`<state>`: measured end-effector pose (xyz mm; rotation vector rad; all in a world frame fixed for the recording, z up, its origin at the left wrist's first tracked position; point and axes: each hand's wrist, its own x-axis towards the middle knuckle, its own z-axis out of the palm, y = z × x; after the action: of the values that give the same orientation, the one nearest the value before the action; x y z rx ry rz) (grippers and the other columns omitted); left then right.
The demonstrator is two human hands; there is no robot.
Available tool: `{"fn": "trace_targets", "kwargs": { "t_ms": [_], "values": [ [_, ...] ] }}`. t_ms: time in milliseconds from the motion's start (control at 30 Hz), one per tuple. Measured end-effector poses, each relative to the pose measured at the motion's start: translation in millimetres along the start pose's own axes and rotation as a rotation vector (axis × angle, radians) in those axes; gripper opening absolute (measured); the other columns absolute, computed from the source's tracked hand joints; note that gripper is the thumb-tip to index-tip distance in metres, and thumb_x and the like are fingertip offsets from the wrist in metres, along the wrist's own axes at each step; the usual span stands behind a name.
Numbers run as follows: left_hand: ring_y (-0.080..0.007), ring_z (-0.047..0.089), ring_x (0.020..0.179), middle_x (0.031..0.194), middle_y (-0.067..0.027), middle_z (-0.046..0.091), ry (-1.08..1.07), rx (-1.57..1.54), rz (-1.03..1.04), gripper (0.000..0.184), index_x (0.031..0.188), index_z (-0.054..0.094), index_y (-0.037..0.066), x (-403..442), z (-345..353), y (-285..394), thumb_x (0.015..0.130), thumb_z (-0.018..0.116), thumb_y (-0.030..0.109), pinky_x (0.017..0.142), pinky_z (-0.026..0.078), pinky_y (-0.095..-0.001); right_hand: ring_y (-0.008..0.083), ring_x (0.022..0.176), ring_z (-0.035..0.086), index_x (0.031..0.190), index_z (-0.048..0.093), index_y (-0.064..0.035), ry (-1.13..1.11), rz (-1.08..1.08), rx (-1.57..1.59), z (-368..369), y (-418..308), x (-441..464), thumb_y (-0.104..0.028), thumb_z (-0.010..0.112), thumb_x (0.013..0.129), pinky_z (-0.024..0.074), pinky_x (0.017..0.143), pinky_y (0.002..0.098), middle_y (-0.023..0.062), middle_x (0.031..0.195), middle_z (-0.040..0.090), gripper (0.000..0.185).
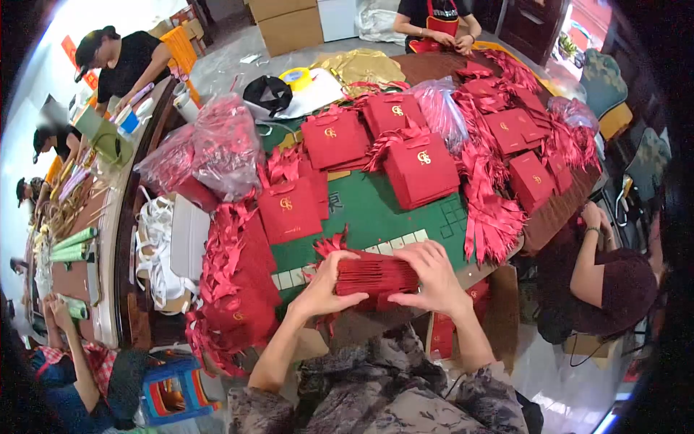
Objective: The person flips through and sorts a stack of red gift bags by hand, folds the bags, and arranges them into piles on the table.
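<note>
Between my two hands, at the front edge of the green-topped table (361, 211), is a thick stack of red bags (377, 276) seen edge-on. My left hand (327, 288) grips the stack's left end, thumb below and fingers above. At the right end my right hand (432, 281) is wrapped round it in the same way. Red ribbons stick out behind and below the stack. Just beyond lie piles of flat red bags with gold lettering: one at the left (289, 213), one at the centre right (421, 170), one further back (336, 137).
Red ribboned bags (235, 278) heap along the left edge, more (520, 141) on the right. Plastic-wrapped bundles (224, 148) lie back left beside a box of white ribbons (173, 242). Several other people sit or stand around, one close on the right (614, 289).
</note>
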<state>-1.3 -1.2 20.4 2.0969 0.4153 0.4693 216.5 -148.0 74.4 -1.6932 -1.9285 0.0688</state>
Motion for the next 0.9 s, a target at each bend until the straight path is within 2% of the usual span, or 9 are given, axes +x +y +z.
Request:
{"fn": "trace_targets", "kwargs": {
  "t_ms": [167,467,600,667,733,800,833,867,900],
  "values": [
    [-0.0336,0.048,0.118,0.122,-0.0175,0.049,-0.007,0.075,0.078,0.074,0.126,0.038,0.002,0,-1,-7,0.072,0.082,0.028,0.103,0.037,-0.0414,0.0304,0.096,0.059,0.114,0.057,-0.0061,-0.163,-0.018,-0.086,-4,-10,20,-0.038,0.080,0.064,0.0461,0.085,0.0422,0.0121,0.097,0.058,0.063],
    [-0.0279,0.053,0.116,0.123,-0.0166,0.053,-0.022,-0.036,-0.026,0.071,0.124,0.040,0.004,14,-6,-11,0.072,0.083,0.023,0.100,0.041,-0.0369,0.0349,0.084,0.062,0.095,0.052,-0.0028,-0.270,-0.087,-0.099,17,7,40,-0.034,0.078,0.067,0.0496,0.071,0.0437,0.0154,0.088,0.059,0.049],
    [-0.0292,0.051,0.120,0.126,-0.0156,0.052,0.246,0.136,0.066,0.074,0.130,0.043,0.002,8,-11,9,0.072,0.083,0.025,0.101,0.040,-0.0359,0.0375,0.075,0.062,0.091,0.055,-0.0027,-0.216,-0.086,0.012,14,22,50,-0.036,0.074,0.071,0.0487,0.067,0.0446,0.0167,0.078,0.060,0.044],
    [-0.0291,0.051,0.120,0.127,-0.0152,0.052,0.637,0.148,0.042,0.072,0.131,0.045,0.001,-6,-15,33,0.072,0.081,0.022,0.101,0.041,-0.0368,0.0380,0.075,0.062,0.090,0.056,-0.0009,-0.210,0.041,0.031,6,29,55,-0.037,0.075,0.071,0.0488,0.067,0.0433,0.0175,0.079,0.062,0.046],
    [-0.0214,0.055,0.105,0.113,-0.0099,0.056,0.798,0.035,0.021,0.044,0.116,0.054,0.000,-27,-4,39,0.077,0.073,0.010,0.090,0.044,-0.0339,0.0352,0.075,0.064,0.095,0.060,0.0004,-0.200,0.094,0.058,-1,33,54,-0.038,0.075,0.071,0.0495,0.069,0.0402,0.0184,0.082,0.065,0.048],
    [-0.0171,0.056,0.096,0.107,-0.0064,0.056,0.801,-0.252,-0.036,0.031,0.107,0.055,0.002,-52,25,21,0.081,0.069,0.006,0.085,0.045,-0.0311,0.0291,0.079,0.066,0.103,0.062,0.0006,-0.175,0.295,0.232,-4,36,51,-0.036,0.076,0.073,0.0501,0.073,0.0368,0.0188,0.088,0.067,0.049],
    [-0.0169,0.057,0.096,0.106,-0.0065,0.056,0.741,-0.316,-0.163,0.027,0.106,0.055,0.002,-62,33,22,0.084,0.067,0.010,0.085,0.045,-0.0313,0.0205,0.084,0.066,0.108,0.063,0.0013,-0.164,0.325,0.323,-2,40,47,-0.034,0.075,0.077,0.0501,0.077,0.0334,0.0137,0.094,0.070,0.048],
    [-0.0167,0.057,0.096,0.106,-0.0065,0.056,0.677,-0.378,-0.287,0.024,0.105,0.054,0.002,-70,39,24,0.088,0.065,0.015,0.085,0.046,-0.0316,0.0205,0.084,0.066,0.108,0.063,0.0013,-0.163,0.324,0.321,6,44,41,-0.034,0.075,0.077,0.0501,0.077,0.0334,0.0137,0.094,0.070,0.048],
    [-0.0167,0.057,0.096,0.106,-0.0065,0.056,0.675,-0.380,-0.287,0.024,0.105,0.054,0.002,-78,48,18,0.088,0.065,0.015,0.085,0.046,-0.0316,0.0179,0.086,0.065,0.109,0.063,0.0024,-0.189,0.501,0.621,16,48,33,-0.033,0.074,0.079,0.0497,0.079,0.0321,0.0105,0.096,0.069,0.048]
  ]
}}
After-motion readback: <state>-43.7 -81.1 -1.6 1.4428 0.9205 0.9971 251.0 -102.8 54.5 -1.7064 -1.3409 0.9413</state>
